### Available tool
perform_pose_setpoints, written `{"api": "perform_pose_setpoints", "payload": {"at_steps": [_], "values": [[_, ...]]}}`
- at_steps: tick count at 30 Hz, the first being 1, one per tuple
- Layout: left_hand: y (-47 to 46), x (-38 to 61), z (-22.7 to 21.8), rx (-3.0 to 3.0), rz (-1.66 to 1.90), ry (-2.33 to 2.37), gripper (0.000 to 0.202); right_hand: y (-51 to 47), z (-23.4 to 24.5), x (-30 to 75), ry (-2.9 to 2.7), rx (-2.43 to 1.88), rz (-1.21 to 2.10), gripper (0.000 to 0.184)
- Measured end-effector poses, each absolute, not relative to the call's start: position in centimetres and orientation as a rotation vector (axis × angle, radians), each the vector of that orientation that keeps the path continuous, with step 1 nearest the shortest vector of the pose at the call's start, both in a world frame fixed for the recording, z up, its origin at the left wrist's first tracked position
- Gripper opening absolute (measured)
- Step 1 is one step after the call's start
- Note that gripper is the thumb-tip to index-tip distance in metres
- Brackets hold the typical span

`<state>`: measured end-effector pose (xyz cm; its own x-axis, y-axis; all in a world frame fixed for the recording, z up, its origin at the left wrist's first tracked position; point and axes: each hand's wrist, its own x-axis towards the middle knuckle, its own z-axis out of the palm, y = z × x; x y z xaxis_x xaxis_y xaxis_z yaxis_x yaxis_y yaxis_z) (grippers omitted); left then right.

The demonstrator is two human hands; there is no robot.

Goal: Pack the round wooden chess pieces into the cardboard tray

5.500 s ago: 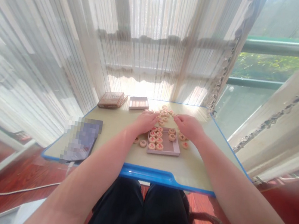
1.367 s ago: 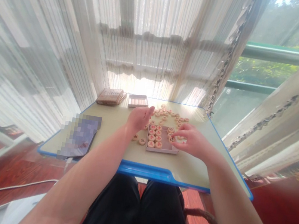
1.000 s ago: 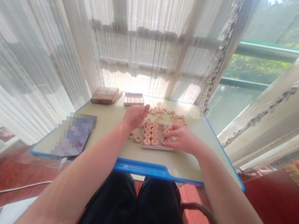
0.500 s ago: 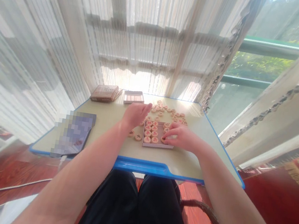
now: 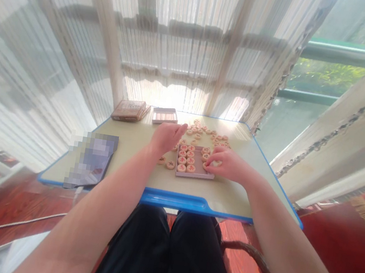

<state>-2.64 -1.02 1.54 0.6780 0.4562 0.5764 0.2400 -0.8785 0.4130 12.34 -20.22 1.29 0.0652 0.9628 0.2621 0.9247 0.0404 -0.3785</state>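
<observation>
A shallow open box (image 5: 193,175) stands on the table in front of me. Round wooden Chinese chess pieces with red characters (image 5: 190,161) fill two columns at its left. Along its right side lie a few more Chinese chess pieces (image 5: 205,150). My right hand (image 5: 228,163) reaches over the right wall, thumb and fingers closed on a Chinese chess piece (image 5: 205,166) in that right column. My left hand (image 5: 167,138) hangs above the table, left of the box's far corner, its fingers curled together; whatever they hold is hidden. Below it lie loose black-marked pieces (image 5: 170,165).
Several loose Chinese chess pieces (image 5: 197,136) are scattered beyond the box. A second shallow box (image 5: 164,122) and a brown flat case (image 5: 129,110) stand at the back left. A partly blurred tablet (image 5: 95,159) with a cable lies on the left. The table has a blue rim (image 5: 172,199).
The view has shifted slightly. My right hand still is at the right column of the box, its fingers a little higher over the piece there. My left hand has hardly moved.
</observation>
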Motion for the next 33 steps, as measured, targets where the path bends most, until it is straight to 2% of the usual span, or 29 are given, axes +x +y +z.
{"api": "perform_pose_setpoints", "payload": {"at_steps": [23, 33], "values": [[-1.1, -2.6, 1.5, 2.575, 1.023, 0.576, 0.059, -20.6, 2.5, 11.9, -1.766, -2.000, 0.053, 0.013], [-1.4, -2.7, 1.9, 2.622, 1.069, 0.545, 0.053, -20.0, 1.6, 12.5, -1.676, -1.999, -0.102, 0.019]]}}
